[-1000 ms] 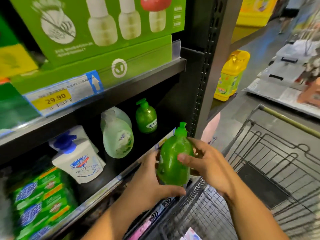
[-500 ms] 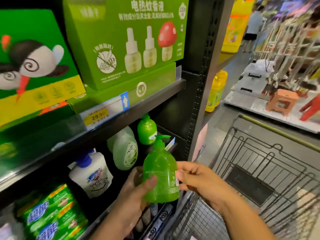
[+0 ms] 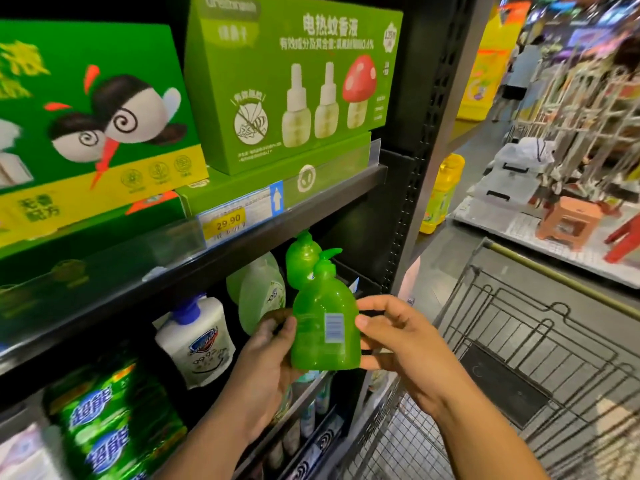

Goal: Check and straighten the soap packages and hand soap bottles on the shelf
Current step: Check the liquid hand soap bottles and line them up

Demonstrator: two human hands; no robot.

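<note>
Change: bottle (image 3: 323, 327) lifted higher, barcode turned outward since 0.5 s ago.
Hands: left hand (image 3: 266, 362) grips its left side; right hand (image 3: 398, 341) pinches its right.
Position: upright, held clear of shelf (image 3: 304, 400).
Bearing: shelf slot ahead-left; left hand nearer.

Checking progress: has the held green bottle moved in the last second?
Yes. The held bottle rose leftward; its pump now overlaps the shelved green bottle.

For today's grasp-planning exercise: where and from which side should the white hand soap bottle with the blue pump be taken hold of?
Grip the white hand soap bottle round its broad body, below the blue pump, coming from the open front: the upper shelf sits close above, and the pale green bottle crowds one side.
</note>
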